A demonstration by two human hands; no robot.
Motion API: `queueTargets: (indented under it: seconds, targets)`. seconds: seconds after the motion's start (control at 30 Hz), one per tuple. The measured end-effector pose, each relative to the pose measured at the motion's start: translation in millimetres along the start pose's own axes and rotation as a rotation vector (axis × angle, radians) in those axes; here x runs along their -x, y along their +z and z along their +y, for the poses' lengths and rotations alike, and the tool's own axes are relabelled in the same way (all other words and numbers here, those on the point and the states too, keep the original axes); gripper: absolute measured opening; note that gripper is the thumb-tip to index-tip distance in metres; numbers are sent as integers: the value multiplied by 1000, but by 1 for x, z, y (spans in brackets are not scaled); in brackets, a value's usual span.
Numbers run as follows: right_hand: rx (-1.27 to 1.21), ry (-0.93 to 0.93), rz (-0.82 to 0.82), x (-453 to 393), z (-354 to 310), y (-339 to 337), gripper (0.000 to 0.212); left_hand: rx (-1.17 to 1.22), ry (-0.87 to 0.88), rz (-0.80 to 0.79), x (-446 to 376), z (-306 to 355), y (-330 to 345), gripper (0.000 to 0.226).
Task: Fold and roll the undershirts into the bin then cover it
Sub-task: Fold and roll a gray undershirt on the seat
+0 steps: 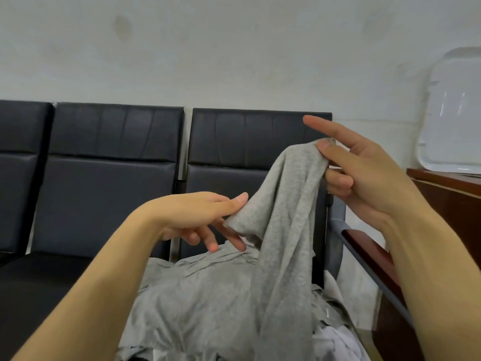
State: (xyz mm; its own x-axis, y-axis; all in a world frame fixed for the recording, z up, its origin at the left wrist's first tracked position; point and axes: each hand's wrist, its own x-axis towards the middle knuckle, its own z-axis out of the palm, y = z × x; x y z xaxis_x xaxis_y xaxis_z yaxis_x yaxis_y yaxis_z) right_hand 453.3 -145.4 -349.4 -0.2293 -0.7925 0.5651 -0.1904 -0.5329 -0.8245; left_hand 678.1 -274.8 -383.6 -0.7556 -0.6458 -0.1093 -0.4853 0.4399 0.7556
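I see black padded chairs (114,178) along the wall, with a grey undershirt (273,256) draped over the rightmost seat. My right hand (364,168) pinches its top edge, lifted; my left hand (197,217) pinches a lower fold.

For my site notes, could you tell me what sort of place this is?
Probably a waiting room or office: a row of black padded seats stands against a plain white wall, beside a wooden cabinet.
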Motion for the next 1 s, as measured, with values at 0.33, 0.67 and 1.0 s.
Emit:
queueTargets:
  seconds: [0.33, 0.67, 1.0]
  targets:
    - [-89, 26, 56, 11, -21, 2, 41, 333, 126, 185, 10, 6, -3, 41]
    - [-108, 38, 61, 18, -38, 4, 35, 382, 251, 134, 31, 20, -4, 37]
    - [-180, 41, 7, 20, -39, 6, 35, 418, 307, 404, 23, 21, 3, 19]
